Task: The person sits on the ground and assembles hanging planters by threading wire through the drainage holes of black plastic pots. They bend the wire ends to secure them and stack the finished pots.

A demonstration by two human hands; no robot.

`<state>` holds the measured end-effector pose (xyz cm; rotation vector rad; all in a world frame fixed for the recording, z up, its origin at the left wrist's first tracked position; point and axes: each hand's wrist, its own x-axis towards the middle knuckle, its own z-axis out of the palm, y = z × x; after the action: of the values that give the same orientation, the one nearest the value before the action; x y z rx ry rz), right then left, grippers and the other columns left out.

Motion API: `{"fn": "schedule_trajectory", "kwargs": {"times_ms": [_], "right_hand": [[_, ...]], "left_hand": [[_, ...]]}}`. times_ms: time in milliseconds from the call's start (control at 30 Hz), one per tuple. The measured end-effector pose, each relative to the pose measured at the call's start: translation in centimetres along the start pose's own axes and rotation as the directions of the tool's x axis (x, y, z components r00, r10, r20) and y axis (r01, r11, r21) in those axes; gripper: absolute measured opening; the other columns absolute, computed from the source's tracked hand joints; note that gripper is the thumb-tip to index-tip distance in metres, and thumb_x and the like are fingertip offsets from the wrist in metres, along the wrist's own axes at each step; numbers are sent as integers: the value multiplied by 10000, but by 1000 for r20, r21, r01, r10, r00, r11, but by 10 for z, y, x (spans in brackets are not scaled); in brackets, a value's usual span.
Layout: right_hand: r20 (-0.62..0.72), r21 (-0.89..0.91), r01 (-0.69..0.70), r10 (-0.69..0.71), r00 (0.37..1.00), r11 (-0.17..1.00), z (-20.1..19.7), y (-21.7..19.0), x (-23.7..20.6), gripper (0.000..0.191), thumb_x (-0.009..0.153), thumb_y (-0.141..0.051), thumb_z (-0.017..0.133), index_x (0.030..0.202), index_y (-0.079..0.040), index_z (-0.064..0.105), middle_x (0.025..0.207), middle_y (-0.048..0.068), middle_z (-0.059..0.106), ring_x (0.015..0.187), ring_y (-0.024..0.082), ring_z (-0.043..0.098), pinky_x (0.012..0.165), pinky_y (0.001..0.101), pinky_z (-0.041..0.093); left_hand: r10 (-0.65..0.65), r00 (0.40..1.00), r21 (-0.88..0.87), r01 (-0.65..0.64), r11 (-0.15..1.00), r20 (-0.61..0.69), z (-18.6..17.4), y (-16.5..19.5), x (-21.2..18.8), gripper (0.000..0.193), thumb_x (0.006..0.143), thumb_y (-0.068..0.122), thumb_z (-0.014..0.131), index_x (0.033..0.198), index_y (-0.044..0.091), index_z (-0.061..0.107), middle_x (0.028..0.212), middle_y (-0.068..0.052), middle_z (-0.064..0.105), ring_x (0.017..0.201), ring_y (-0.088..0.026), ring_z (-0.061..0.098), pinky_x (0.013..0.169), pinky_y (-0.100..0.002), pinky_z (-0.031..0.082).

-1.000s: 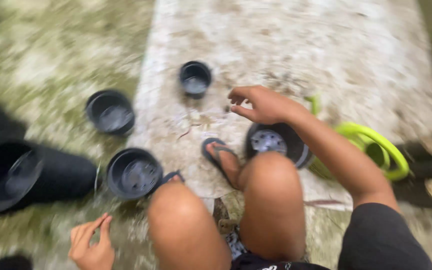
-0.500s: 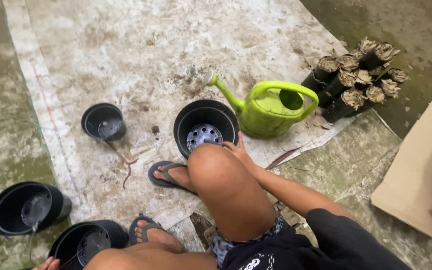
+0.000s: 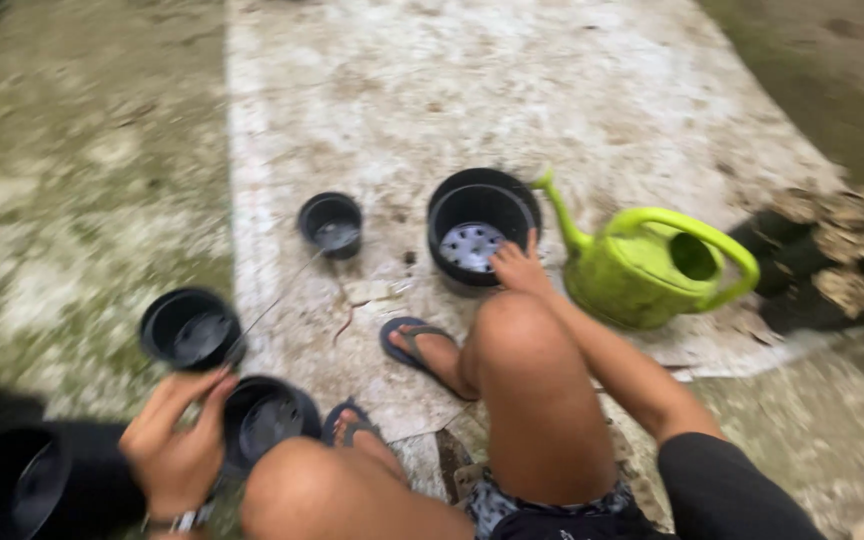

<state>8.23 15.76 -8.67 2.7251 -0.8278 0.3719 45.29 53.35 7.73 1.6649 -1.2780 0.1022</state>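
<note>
Black plastic, large pot (image 3: 482,228): stands upright on the pale ground sheet (image 3: 592,90), at about 12 o'clock from the person's raised knee; a grey perforated disc shows at its bottom.
Right hand (image 3: 519,268): rests on the near rim of the large pot at its 5 o'clock edge, fingers bent over the rim and partly spread; it grips nothing that can be made out.
Left hand (image 3: 174,440): raised at 8 o'clock in the view, fingers loosely curled and half open, fingertips just beside the rim of the mid-sized pot; whether they pinch that rim cannot be told through the blur.
Mid-sized pot (image 3: 192,328): black, upright, at the sheet's left edge, at 11 o'clock from the left hand.
Near pot (image 3: 270,418): black, upright, just at 3 o'clock from the left hand, beside the left foot.
Small pot (image 3: 332,222): black, upright on the sheet, at 9 o'clock from the large pot, apart from it.
Watering can (image 3: 652,270): lime green, upright, at 3 o'clock from the large pot, its spout reaching up toward the pot's rim.
Stacked pots (image 3: 22,475): black, lying at the view's 8 o'clock corner, mouth toward the camera.
Seedling cluster (image 3: 842,250): brown clumps in dark pots at 3 o'clock, blurred.
Sandals (image 3: 414,345): dark, on both feet, on the sheet's near edge.
</note>
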Motion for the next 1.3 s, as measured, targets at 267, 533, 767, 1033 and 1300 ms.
{"fn": "schedule_trajectory", "kwargs": {"times_ms": [267,533,767,1033,1300], "right_hand": [[12,998,-21,-154,988,-60,-217,-3,115,511,1012,-154,612,1481,-49,438,1378,133,581,1136,201,688,1020,378,546],[-22,991,32,-72,997,131,-249,-22,158,102,1037,-76,602,1117,-17,577,978,73,681,856,148,724,768,298,597],[96,967,-174,-368,925,-186,-176,24,180,144,1056,-158,616,989,-32,596,812,73,638,711,140,612,676,314,524],[346,616,-503,-366,864,-606,-136,33,158,226,1045,-281,532,932,-85,532,851,31,529,691,139,519,629,306,447],[277,828,-296,-113,954,-476,-161,18,162,166,1077,-199,552,976,-67,552,845,30,571,724,113,542,678,291,480]], "left_hand": [[118,985,-101,-106,989,124,32,39,97,137,856,117,819,966,45,781,813,-85,698,671,-197,657,595,-308,486],[157,951,-52,-149,988,266,85,20,152,107,880,186,798,944,100,794,848,-72,720,720,-219,690,649,-342,536],[155,947,165,-207,964,282,91,3,178,101,894,204,773,969,142,800,886,-65,720,753,-260,689,641,-383,534],[531,744,534,-665,523,405,114,-12,208,284,897,63,687,1148,191,714,929,4,659,895,-167,650,801,-357,503],[366,930,286,-359,889,29,147,41,181,305,1047,254,697,1196,-3,627,991,-142,611,897,-249,609,800,-337,519]]}}
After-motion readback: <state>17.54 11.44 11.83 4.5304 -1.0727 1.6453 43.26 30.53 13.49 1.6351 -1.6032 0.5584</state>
